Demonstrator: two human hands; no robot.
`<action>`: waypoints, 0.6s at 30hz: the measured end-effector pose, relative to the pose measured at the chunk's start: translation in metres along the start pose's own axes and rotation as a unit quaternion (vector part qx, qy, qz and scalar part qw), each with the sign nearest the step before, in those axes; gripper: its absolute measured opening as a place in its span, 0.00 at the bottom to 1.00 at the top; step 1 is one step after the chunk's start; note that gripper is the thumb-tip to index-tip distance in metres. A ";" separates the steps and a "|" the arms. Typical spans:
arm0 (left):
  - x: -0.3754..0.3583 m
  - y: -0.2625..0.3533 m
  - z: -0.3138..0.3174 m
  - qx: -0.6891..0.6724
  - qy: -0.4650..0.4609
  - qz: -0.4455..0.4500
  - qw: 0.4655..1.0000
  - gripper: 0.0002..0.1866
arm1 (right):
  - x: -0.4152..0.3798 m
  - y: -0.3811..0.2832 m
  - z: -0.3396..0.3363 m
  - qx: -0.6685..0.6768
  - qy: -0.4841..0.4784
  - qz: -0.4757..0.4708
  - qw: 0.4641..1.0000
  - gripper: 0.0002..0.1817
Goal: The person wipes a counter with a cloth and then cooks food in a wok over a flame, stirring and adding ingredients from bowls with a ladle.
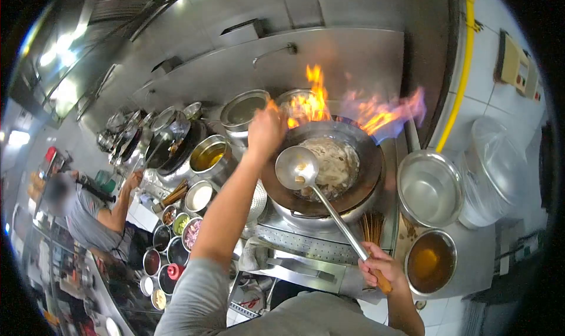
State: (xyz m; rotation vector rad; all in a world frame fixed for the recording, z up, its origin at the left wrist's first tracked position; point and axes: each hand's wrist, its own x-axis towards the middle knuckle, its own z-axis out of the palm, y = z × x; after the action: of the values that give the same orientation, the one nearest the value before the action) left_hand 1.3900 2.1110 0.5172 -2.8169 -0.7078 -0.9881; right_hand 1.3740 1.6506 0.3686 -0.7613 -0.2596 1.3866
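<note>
A dark wok (371, 159) sits on the burner, with bubbling liquid (335, 159) inside and orange and bluish flames behind it. My right hand (384, 268) is wrapped round the wooden end of a long steel ladle (298, 167). The ladle's bowl, with a few small bits in it, is over the left part of the wok. At the wok's upper left rim is my left hand (266, 130), its fingers closed; what they hold, if anything, is hidden by the hand and the flames.
On the left are a pot of yellow liquid (210, 153), ingredient bowls (192, 233) and a co-worker (97, 215) at another wok. On the right stand an empty metal pot (429, 189) and a bowl of brown liquid (431, 262). A bamboo brush (372, 227) lies near the wok.
</note>
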 end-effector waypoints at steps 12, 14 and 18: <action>-0.245 0.029 -0.040 -0.337 -0.216 -0.098 0.911 0.06 | 0.007 0.009 0.021 -0.115 0.071 -0.027 0.990 0.34; -0.300 0.035 -0.035 -0.334 -0.277 -0.127 0.892 0.07 | 0.019 0.012 0.019 -0.218 0.104 -0.044 0.969 0.36; -0.364 0.033 0.007 -0.310 -0.210 -0.084 0.924 0.10 | 0.044 0.012 0.020 -0.363 0.149 -0.083 0.916 0.36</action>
State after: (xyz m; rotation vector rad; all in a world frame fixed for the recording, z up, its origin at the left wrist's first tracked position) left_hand 1.1584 1.9379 0.2929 -3.6500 -0.7982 -0.7217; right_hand 1.3615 1.6981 0.3643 -1.5122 -0.5996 0.9765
